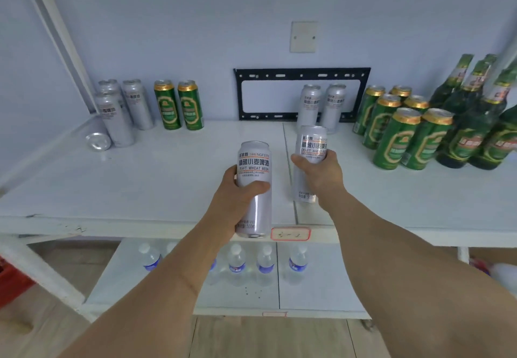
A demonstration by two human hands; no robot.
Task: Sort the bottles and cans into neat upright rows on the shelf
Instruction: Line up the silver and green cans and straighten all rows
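White shelf point(140, 178) against a pale blue wall, with drinks scattered all over it. Upper left of the frame has a bunch of silver cans point(114, 114) standing up plus one tipped-over silver can point(98, 140) lying on its side, and two green cans point(179, 104) upright just to their right. Two more silver cans by the black bracket point(321, 107) stand at center, in front of that black bracket point(302, 73) on the wall. Right side is a cluster of green cans on the right point(402, 131) with green glass bottles point(472, 122) packed beside them. Lower shelf has water bottles point(251, 264) in a row. Left hand point(237, 198) is wrapped round an upright silver can in the left hand point(254, 187) over the shelf's front edge, fingers curled around it. Right hand point(321, 173) grips another silver can in the right hand point(312, 161), held upright slightly further back, thumb and fingers clamped on its sides.
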